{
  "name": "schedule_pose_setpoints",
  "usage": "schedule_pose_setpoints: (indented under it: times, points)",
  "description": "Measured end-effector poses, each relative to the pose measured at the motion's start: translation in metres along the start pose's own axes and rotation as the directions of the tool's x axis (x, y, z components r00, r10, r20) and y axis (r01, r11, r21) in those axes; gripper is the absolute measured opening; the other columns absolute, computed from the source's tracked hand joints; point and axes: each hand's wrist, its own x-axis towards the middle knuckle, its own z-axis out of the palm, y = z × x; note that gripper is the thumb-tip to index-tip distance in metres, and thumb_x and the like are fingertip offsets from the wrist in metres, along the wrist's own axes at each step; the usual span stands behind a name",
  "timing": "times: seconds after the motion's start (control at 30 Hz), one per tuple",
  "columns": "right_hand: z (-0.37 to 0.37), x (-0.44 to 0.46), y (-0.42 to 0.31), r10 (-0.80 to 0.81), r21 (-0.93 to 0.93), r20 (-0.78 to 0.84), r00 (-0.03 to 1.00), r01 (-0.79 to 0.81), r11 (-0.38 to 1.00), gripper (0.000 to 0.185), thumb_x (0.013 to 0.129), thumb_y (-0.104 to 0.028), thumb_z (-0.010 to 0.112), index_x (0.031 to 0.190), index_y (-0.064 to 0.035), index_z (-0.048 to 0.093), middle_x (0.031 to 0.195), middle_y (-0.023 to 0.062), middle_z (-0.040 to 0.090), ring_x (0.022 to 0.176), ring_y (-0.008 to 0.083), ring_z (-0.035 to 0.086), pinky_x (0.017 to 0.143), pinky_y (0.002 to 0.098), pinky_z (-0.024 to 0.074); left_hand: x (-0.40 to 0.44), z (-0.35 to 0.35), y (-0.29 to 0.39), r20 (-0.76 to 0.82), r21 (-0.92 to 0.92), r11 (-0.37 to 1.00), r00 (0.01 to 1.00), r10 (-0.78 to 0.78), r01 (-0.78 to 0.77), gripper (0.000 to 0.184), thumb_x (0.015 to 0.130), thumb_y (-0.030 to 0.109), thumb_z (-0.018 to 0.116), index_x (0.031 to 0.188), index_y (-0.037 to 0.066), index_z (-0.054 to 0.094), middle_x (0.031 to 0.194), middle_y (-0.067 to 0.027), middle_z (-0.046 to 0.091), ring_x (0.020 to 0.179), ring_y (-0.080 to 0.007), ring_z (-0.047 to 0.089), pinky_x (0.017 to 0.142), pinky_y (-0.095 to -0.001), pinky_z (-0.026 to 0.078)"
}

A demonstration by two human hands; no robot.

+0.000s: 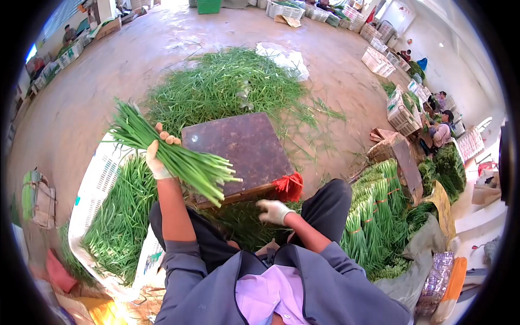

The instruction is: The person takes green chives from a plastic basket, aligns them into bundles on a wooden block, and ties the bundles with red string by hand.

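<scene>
My left hand (156, 160), in a pale glove with tan fingertips, grips a thick bunch of long green chives (181, 162). The leafy ends point up to the left and the pale cut ends to the lower right, over a dark brown board-topped box (238, 143). My right hand (275, 212), in a similar glove, hovers just in front of the box's near edge. Its fingers are a little apart, with nothing visible in them. Close above it, a bundle of red ties (288, 186) hangs at the box's near right corner.
Loose chives (227, 84) lie heaped on the floor beyond the box. A white crate (89, 227) of greens stands at my left. Tied bunches (374, 216) are stacked at my right. Another person (440, 132) sits far right near white crates (402, 114).
</scene>
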Motion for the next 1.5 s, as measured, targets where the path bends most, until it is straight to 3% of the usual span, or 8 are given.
schedule_pose_setpoints:
  times: [0.03,0.17,0.3,0.43,0.5,0.63,0.77,1.5]
  points:
    - [-0.026,0.005,-0.027,0.253,0.425,0.081,0.964,-0.263,0.866,0.045,0.084,-0.018,0.071,0.125,-0.0037,0.06,0.101,0.0162,0.071,0.088,0.0234,0.07,0.079,0.033,0.0548,0.001,0.0,-0.003,-0.057,0.02,0.999,0.998,0.032,-0.03,0.055,0.087,0.014,0.067,0.136,0.003,0.047,0.1,-0.0029,0.061,0.088,-0.0185,0.059,0.091,-0.0351,0.047]
    - [-0.06,0.041,-0.054,0.283,0.779,-0.386,0.878,0.146,0.61,0.048,0.097,-0.016,0.063,0.137,0.0042,0.048,0.13,0.0132,0.06,0.12,0.0185,0.056,0.104,0.0313,0.0432,0.011,-0.022,-0.01,-0.154,0.039,0.999,0.987,0.039,-0.033,0.049,0.085,0.016,0.069,0.13,0.005,0.052,0.098,-0.0046,0.063,0.091,-0.0222,0.061,0.09,-0.0399,0.05]
    - [-0.083,0.072,-0.093,0.186,0.594,-0.702,0.687,0.421,0.686,0.051,0.103,-0.022,0.049,0.147,0.0024,0.037,0.146,0.0188,0.048,0.135,0.0252,0.046,0.113,0.0358,0.0338,0.008,-0.014,-0.025,-0.247,-0.007,0.999,0.969,0.033,-0.035,0.042,0.088,0.019,0.065,0.126,0.005,0.053,0.1,-0.0057,0.062,0.094,-0.0223,0.06,0.091,-0.042,0.05]
    - [-0.078,0.106,-0.136,-0.015,0.44,-0.655,0.756,0.397,0.805,0.056,0.103,-0.028,0.046,0.149,0.0017,0.033,0.149,0.0205,0.042,0.14,0.0295,0.039,0.117,0.0374,0.0281,0.008,-0.013,-0.043,-0.242,0.009,1.0,0.97,-0.003,0.005,0.038,0.09,0.021,0.061,0.124,0.005,0.054,0.101,-0.0061,0.062,0.093,-0.0229,0.059,0.093,-0.0426,0.049]
    - [-0.081,0.104,-0.138,-0.122,0.319,-0.631,0.767,0.399,0.86,0.055,0.104,-0.028,0.045,0.149,0.0019,0.033,0.147,0.0208,0.045,0.138,0.0291,0.041,0.116,0.0368,0.0293,0.009,-0.019,-0.041,-0.282,-0.013,1.0,0.959,-0.009,0.006,0.034,0.09,0.021,0.06,0.12,0.006,0.056,0.102,-0.0057,0.063,0.093,-0.0227,0.059,0.092,-0.043,0.049]
    - [-0.084,0.096,-0.107,0.39,0.716,-0.655,0.648,0.367,0.594,0.035,0.102,-0.023,0.053,0.128,-0.0004,0.054,0.115,0.0101,0.065,0.106,0.016,0.06,0.093,0.0301,0.0482,0.007,-0.02,-0.031,-0.46,0.019,0.999,0.886,0.053,-0.05,0.024,0.09,0.021,0.058,0.11,0.007,0.061,0.096,-0.0043,0.065,0.09,-0.0219,0.061,0.09,-0.0414,0.05]
    - [-0.068,0.06,-0.119,0.244,0.663,-0.49,0.837,0.176,0.727,0.012,0.097,-0.011,0.062,0.101,0.0001,0.065,0.084,-0.0001,0.064,0.078,0.0075,0.06,0.07,0.0244,0.0504,0.013,-0.029,-0.032,-0.52,0.013,0.998,0.852,0.056,-0.058,0.023,0.087,0.026,0.061,0.098,0.006,0.064,0.094,-0.008,0.067,0.089,-0.0256,0.063,0.091,-0.0436,0.05]
    - [-0.094,0.073,-0.161,0.197,0.638,-0.531,0.824,0.236,0.733,0.011,0.092,-0.01,0.067,0.096,0.0005,0.066,0.074,0.005,0.067,0.059,0.009,0.063,0.057,0.0255,0.0514,0.004,-0.028,-0.037,-0.581,-0.011,0.997,0.811,-0.072,0.081,0.029,0.085,0.029,0.06,0.095,0.002,0.064,0.097,-0.0137,0.068,0.09,-0.0319,0.064,0.086,-0.0483,0.052]
